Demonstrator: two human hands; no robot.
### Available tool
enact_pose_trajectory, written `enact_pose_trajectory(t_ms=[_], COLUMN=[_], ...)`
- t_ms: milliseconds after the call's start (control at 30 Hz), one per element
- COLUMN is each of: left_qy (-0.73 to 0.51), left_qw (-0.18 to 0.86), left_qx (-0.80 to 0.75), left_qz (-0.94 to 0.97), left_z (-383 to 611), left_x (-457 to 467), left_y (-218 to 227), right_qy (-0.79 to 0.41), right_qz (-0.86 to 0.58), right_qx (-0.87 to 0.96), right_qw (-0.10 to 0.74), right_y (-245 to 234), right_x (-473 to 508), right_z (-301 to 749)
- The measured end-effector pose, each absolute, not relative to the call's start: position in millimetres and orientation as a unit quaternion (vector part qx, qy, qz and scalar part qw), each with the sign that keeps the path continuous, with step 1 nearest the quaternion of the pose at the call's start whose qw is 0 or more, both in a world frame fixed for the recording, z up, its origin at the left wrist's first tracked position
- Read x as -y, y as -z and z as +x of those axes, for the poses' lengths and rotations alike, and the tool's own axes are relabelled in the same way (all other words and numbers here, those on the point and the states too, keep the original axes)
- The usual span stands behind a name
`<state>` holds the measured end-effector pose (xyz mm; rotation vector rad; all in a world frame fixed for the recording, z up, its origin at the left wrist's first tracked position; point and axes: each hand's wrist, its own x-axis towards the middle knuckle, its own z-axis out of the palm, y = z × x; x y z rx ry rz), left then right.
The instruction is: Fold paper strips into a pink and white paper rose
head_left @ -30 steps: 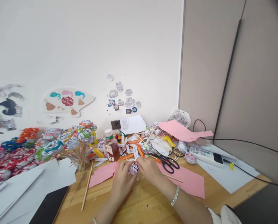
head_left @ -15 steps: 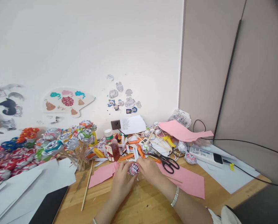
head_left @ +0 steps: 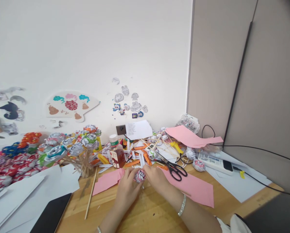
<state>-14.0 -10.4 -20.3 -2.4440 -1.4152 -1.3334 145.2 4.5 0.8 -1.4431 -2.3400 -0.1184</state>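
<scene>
One paper ball (head_left: 139, 176), white with some pink, was between the two hands, over the wooden table (head_left: 145, 213). From my distant place I saw the fingers of the left hand (head_left: 128, 186) curled around its left side, and those of the right hand (head_left: 156, 178) closed against its right side; the right fingertips were hidden, so I could not tell how firmly they pressed. In my judgement, the folds could come loose if one hand relaxed too early, and too strong a squeeze could crush the paper. Just beyond the ball, loose paper strips (head_left: 141, 159) lay crowded, and I thought that they could catch on the fingers. The bottle (head_left: 117, 154) stood behind the left hand; a careless forward push might knock it over. Black scissors (head_left: 176, 171) lay near the right hand, beside a pink sheet (head_left: 198, 189), so a sideways sweep could drag both. On the left were more pink sheets (head_left: 107, 183), a wooden stick (head_left: 91, 193) and, farther away, many paper flowers (head_left: 75, 148).
</scene>
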Motion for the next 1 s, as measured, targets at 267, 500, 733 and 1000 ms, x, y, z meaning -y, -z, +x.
enact_pose_trajectory(t_ms=[267, 500, 733, 1000], left_qy=[0.435, 0.433, 0.44, 0.431], left_qw=[0.015, 0.009, 0.003, 0.005], left_qx=[0.449, 0.449, 0.446, 0.448], left_qz=[-0.78, -0.782, -0.779, -0.784], left_z=[-14.9, -14.0, -13.7, -14.4], left_x=[9.0, 11.1, 10.4, 9.6], left_y=[20.8, 19.2, 20.6, 20.5], right_qy=[-0.014, -0.017, -0.081, -0.134], right_qz=[-0.492, -0.503, -0.477, -0.445], right_qx=[0.837, 0.826, 0.819, 0.815], right_qw=[0.239, 0.256, 0.308, 0.347], right_y=[-2.7, 0.2, 4.6, 2.5], right_x=[-3.6, -3.7, -7.9, -9.2], right_z=[148.3, 146.3, 147.1, 149.1])
